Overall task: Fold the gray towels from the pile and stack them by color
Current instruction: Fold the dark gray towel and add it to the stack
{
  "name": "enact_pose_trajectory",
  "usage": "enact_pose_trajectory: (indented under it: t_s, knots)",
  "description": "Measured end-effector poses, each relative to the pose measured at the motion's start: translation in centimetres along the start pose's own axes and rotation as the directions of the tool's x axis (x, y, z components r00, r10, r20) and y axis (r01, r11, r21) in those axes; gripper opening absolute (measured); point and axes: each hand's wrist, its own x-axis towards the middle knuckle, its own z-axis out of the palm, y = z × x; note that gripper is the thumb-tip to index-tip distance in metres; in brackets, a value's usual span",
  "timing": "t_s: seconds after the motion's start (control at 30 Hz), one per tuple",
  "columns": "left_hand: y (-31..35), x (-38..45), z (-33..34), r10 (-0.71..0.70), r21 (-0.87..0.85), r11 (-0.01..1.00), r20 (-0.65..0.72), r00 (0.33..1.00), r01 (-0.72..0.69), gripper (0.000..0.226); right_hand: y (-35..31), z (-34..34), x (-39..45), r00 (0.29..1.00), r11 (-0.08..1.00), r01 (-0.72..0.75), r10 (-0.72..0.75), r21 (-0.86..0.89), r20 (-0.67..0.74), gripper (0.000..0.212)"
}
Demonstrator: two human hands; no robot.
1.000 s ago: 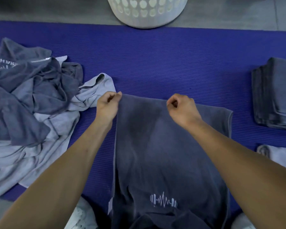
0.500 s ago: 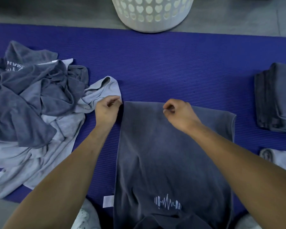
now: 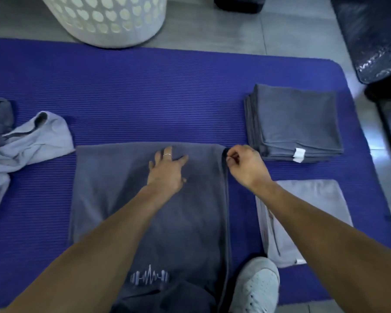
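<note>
Dark gray towel (image 3: 127, 199): spread flat on the blue ribbed mat (image 3: 145, 98), running from mid-mat toward the person; a pale barbell-and-pulse logo (image 3: 150, 277) shows near its near end.
Left hand (image 3: 167, 170): lies palm down on the towel just short of its far edge, fingers straight and spread, holding nothing; a ring (image 3: 167, 155) sits on one finger.
Right hand (image 3: 244, 164): at the towel's far right corner, fingers curled, thumb and fingertips pinching the hem there; the towel lies to this hand's left and beneath the other.
Folded dark stack (image 3: 294, 123): dark gray towels squared up on the mat, just beyond and to the right of the right hand; a white tag (image 3: 299, 155) hangs at its near edge.
Folded light towel (image 3: 303, 222): pale gray, flat on the mat under the right forearm, nearer than the dark stack.
Unfolded pile (image 3: 25, 141): crumpled light and dark towels at the mat's left edge, close to the spread towel's far left corner.
Laundry basket (image 3: 104, 19): white, heart-shaped holes, on the floor past the mat.
Shoe (image 3: 255, 285): white, beside the towel's near right edge.
</note>
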Motion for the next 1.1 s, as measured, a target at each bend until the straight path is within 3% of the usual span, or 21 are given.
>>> enact_pose_trajectory:
  t_s: [0.17, 0.23, 0.33, 0.47, 0.53, 0.63, 0.7, 0.77, 0.9, 1.1]
  knots:
    - [0.2, 0.0, 0.6, -0.006, 0.033, 0.999, -0.031, 1.000, 0.007, 0.072, 0.2, 0.4, 2.5, 0.966, 0.974, -0.188, 0.161, 0.123, 0.203, 0.054]
    - [-0.1, 0.2, 0.6, -0.007, 0.032, 0.999, -0.028, 1.000, 0.008, 0.072, -0.3, 0.5, 3.5, 0.964, 0.974, -0.169, 0.132, 0.152, 0.231, 0.048]
    - [-0.3, 0.4, 0.8, -0.017, 0.034, 0.999, -0.039, 0.999, 0.018, 0.070, 0.1, 0.9, 5.0, 0.983, 0.975, -0.145, 0.122, 0.170, 0.138, 0.019]
    - [-0.6, 0.6, 1.4, -0.016, 0.034, 0.999, -0.058, 0.998, 0.018, 0.069, 0.7, 2.0, 5.1, 0.986, 0.977, -0.165, 0.166, 0.138, 0.000, 0.013]
    - [-0.7, 0.6, 1.5, -0.015, 0.026, 1.000, -0.065, 0.998, 0.017, 0.069, 0.3, 2.6, 5.0, 0.974, 0.955, -0.205, 0.220, 0.215, -0.047, 0.010]
    - [-0.8, 0.6, 1.6, -0.010, 0.023, 1.000, -0.078, 0.997, 0.012, 0.069, -0.4, 3.2, 5.0, 0.954, 0.902, -0.268, 0.297, 0.339, -0.034, 0.019]
    - [-0.8, 0.6, 1.7, -0.002, 0.022, 1.000, -0.089, 0.996, 0.004, 0.069, -0.5, 3.3, 4.9, 0.972, 0.940, -0.228, 0.235, 0.254, 0.003, 0.029]
    - [-0.9, 0.7, 1.8, -0.002, 0.013, 1.000, -0.095, 0.996, 0.004, 0.069, 0.0, 3.3, 4.9, 0.985, 0.963, -0.171, 0.173, 0.208, 0.007, 0.023]
    - [-0.9, 0.7, 1.9, -0.004, 0.010, 1.000, -0.105, 0.994, 0.005, 0.068, 1.7, 3.0, 4.7, 0.967, 0.926, -0.199, 0.239, 0.320, -0.093, 0.026]
    - [-1.0, 0.7, 2.0, -0.004, -0.015, 1.000, -0.120, 0.993, 0.002, 0.068, 1.2, 4.0, 3.7, 0.963, 0.934, -0.171, 0.226, 0.312, -0.147, 0.024]
